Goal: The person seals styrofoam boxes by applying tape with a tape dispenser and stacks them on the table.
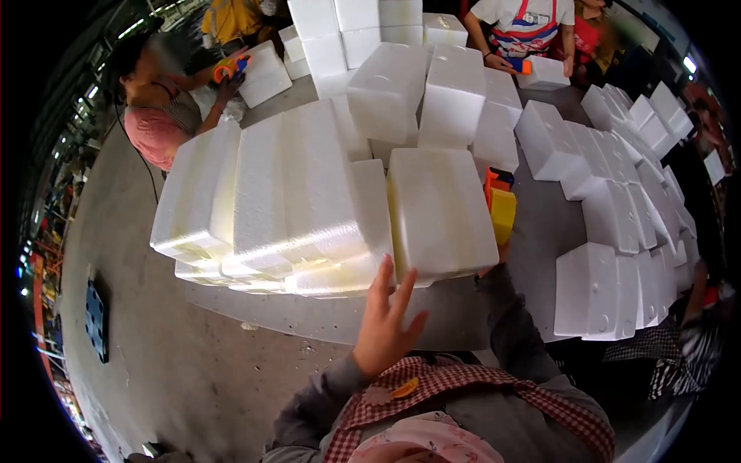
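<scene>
In the head view my left hand [388, 324] is raised just in front of the near edge of a white foam box [441, 204], its fingers spread and nothing in them. That box has a strip of clear yellowish tape. My right hand [492, 269] is mostly hidden behind the box's right side, at its lower right corner. Just above that hand, against the box's right side, stands a yellow and orange tape dispenser [502, 208]. Whether my right hand holds it cannot be made out. Left of the box are larger taped foam boxes [297, 185].
More white foam boxes are stacked at the back [455, 96] and in rows on the right [590, 289] of the grey table [532, 231]. At the left a person [158, 116] holds an orange dispenser by a box. Another person [525, 23] stands across the table with a dispenser.
</scene>
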Motion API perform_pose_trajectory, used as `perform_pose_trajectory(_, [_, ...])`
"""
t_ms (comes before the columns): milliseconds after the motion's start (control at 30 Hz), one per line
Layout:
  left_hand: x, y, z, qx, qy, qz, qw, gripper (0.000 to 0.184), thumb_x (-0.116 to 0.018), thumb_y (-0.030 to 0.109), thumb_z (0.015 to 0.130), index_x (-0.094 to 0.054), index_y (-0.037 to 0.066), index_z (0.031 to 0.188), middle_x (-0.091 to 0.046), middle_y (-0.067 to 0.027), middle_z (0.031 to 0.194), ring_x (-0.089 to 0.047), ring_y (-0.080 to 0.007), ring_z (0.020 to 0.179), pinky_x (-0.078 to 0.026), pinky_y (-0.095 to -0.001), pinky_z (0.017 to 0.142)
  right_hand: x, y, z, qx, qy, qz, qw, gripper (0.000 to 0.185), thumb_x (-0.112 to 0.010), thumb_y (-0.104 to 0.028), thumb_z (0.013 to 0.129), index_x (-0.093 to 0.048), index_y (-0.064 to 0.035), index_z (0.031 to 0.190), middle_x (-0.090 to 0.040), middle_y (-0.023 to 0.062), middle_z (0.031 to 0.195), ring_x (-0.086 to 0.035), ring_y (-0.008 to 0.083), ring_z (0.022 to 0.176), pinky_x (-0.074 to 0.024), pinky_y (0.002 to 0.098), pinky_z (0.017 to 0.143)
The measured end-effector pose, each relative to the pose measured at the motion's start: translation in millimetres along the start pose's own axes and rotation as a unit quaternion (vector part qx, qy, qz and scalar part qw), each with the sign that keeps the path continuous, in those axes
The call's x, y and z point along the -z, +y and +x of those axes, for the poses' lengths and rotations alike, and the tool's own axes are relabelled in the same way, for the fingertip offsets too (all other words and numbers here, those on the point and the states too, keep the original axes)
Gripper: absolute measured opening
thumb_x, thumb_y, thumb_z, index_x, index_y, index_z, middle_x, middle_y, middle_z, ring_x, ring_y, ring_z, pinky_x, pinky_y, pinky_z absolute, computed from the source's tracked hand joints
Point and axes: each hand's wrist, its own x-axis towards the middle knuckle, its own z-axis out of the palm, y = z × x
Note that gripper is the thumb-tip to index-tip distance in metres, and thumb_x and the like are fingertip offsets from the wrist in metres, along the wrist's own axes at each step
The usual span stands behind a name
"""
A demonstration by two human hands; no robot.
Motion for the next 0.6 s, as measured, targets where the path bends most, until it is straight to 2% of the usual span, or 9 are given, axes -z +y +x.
perform_pose_trajectory(33, [-10, 9, 2, -0.002, 0.0, -0.004, 1.0, 0.054, -0.066, 0.01, 0.073, -0.047, 0.008, 0.124, -0.031, -0.0238, 0.136, -0.043, -0.033, 0.118, -0.043, -0.0406, 0.087, 5, 4, 0, 0.008, -0.015, 0.04, 0.999, 0.043, -0.032, -0.034, 0.094, -0.046, -0.0059, 0.123, -0.056, 0.0113, 0.117, -0.055, 0.0268, 0.106, -0.0454, 0.0399, 0.089])
perform_pose_trajectory(100, [-24, 23, 6, 0.025, -0.058, 0.202, 0.977, 0.056, -0.068, 0.015, 0.072, -0.048, 0.008, 0.123, -0.023, -0.0231, 0.14, -0.033, -0.0362, 0.125, -0.034, -0.0502, 0.095, 10, 3, 2, 0.012, -0.036, 0.077, 0.996, 0.044, -0.032, -0.036, 0.094, -0.046, -0.006, 0.123, -0.056, 0.011, 0.117, -0.055, 0.0265, 0.106, -0.0455, 0.0399, 0.089])
perform_pose_trajectory(233, [-52, 9, -5, -0.045, -0.001, 0.127, 0.991, 0.057, -0.065, 0.015, 0.07, -0.046, 0.004, 0.123, -0.025, -0.0242, 0.139, -0.029, -0.0415, 0.125, -0.027, -0.0565, 0.096, 25, -8, -7, 0.014, -0.022, 0.065, 0.998, 0.044, -0.035, -0.036, 0.093, -0.047, -0.0054, 0.123, -0.056, 0.0105, 0.117, -0.054, 0.0262, 0.106, -0.0439, 0.0402, 0.09])
perform_pose_trajectory(300, [-58, 8, -11, -0.261, -0.072, 0.134, 0.953, 0.056, -0.062, 0.01, 0.069, -0.045, 0.0, 0.121, -0.029, -0.0216, 0.137, -0.026, -0.0423, 0.125, -0.026, -0.0583, 0.095, 34, -14, -10, 0.015, -0.014, 0.057, 0.998, 0.045, -0.036, -0.036, 0.092, -0.047, -0.0051, 0.123, -0.056, 0.0103, 0.116, -0.054, 0.026, 0.107, -0.0431, 0.0403, 0.091])
perform_pose_trajectory(400, [-85, 20, -10, -0.226, -0.13, 0.03, 0.965, 0.05, -0.058, 0.007, 0.07, -0.047, -0.004, 0.117, -0.034, -0.0176, 0.134, -0.027, -0.0416, 0.125, -0.026, -0.058, 0.096, 44, -23, -16, 0.022, 0.003, 0.046, 0.999, 0.045, -0.038, -0.036, 0.091, -0.047, -0.0047, 0.123, -0.056, 0.0099, 0.116, -0.054, 0.0258, 0.107, -0.0419, 0.0406, 0.092])
perform_pose_trajectory(433, [-91, 23, -6, -0.18, -0.109, -0.002, 0.978, 0.042, -0.054, 0.009, 0.075, -0.048, -0.006, 0.114, -0.037, -0.0225, 0.129, -0.025, -0.0397, 0.126, -0.026, -0.0581, 0.097, 48, -25, -18, 0.022, 0.006, 0.039, 0.999, 0.045, -0.038, -0.036, 0.091, -0.047, -0.0046, 0.123, -0.056, 0.0098, 0.116, -0.053, 0.0257, 0.107, -0.0415, 0.0406, 0.093])
perform_pose_trajectory(467, [-101, 15, -6, -0.187, -0.113, -0.006, 0.976, 0.042, -0.054, 0.009, 0.075, -0.048, -0.006, 0.114, -0.037, -0.0225, 0.129, -0.025, -0.0397, 0.126, -0.026, -0.0581, 0.097, 52, -26, -19, 0.024, 0.011, 0.038, 0.999, 0.045, -0.039, -0.036, 0.091, -0.047, -0.0044, 0.123, -0.056, 0.0097, 0.116, -0.053, 0.0256, 0.107, -0.0412, 0.0407, 0.093])
perform_pose_trajectory(567, [-136, -21, -8, -0.126, -0.108, 0.064, 0.984, 0.052, -0.059, 0.019, 0.075, -0.046, -0.002, 0.121, -0.036, -0.0223, 0.128, -0.028, -0.0397, 0.124, -0.023, -0.0584, 0.1, 75, -22, -22, 0.032, 0.022, 0.032, 0.999, 0.046, -0.041, -0.036, 0.09, -0.047, -0.004, 0.122, -0.056, 0.0093, 0.115, -0.053, 0.0254, 0.108, -0.04, 0.041, 0.094])
perform_pose_trajectory(600, [-124, -27, -3, -0.151, -0.132, 0.122, 0.972, 0.053, -0.06, 0.02, 0.074, -0.046, 0.0, 0.122, -0.035, -0.0214, 0.129, -0.029, -0.0388, 0.123, -0.024, -0.0579, 0.099, 89, -18, -19, 0.03, 0.026, 0.034, 0.999, 0.046, -0.041, -0.036, 0.09, -0.047, -0.0039, 0.122, -0.056, 0.0092, 0.115, -0.053, 0.0253, 0.108, -0.0396, 0.041, 0.095])
